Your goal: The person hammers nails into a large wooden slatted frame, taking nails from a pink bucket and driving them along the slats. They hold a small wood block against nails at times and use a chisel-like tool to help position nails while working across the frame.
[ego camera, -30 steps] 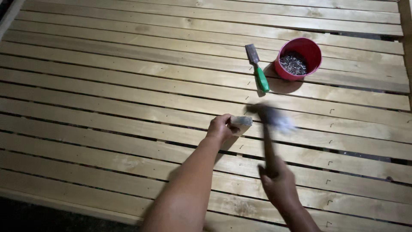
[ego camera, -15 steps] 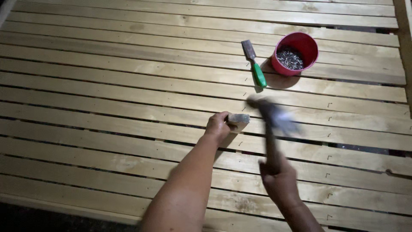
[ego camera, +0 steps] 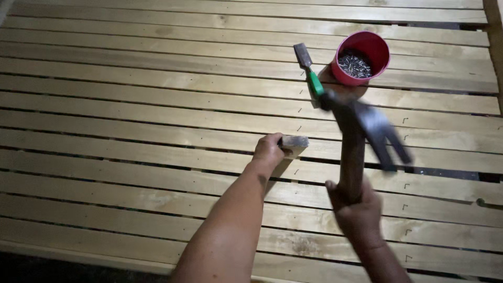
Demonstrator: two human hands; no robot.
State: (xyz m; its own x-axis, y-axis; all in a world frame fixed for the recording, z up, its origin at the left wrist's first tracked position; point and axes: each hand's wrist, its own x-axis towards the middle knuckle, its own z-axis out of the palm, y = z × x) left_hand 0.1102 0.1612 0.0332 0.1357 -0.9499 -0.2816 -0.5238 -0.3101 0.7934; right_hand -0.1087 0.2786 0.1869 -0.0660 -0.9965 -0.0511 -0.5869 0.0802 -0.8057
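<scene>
Left hand (ego camera: 269, 151) clenched around small wooden block (ego camera: 294, 144), pressed down on slatted pine surface (ego camera: 131, 120) near centre of scene. Block end protruding to right of fist, resting on a slat beside a gap. Right hand (ego camera: 358, 209) gripping wooden handle of claw hammer (ego camera: 361, 136), handle upright, head raised above the slats and motion-blurred, claws pointing right and near. Hammer head to right of block, apart from it. Far right: red cup (ego camera: 362, 56) holding small nails, standing on a slat. Just left of cup: chisel (ego camera: 309, 71) with green handle, lying flat, blade pointing far. Pencil marks visible on several slats around block.
</scene>
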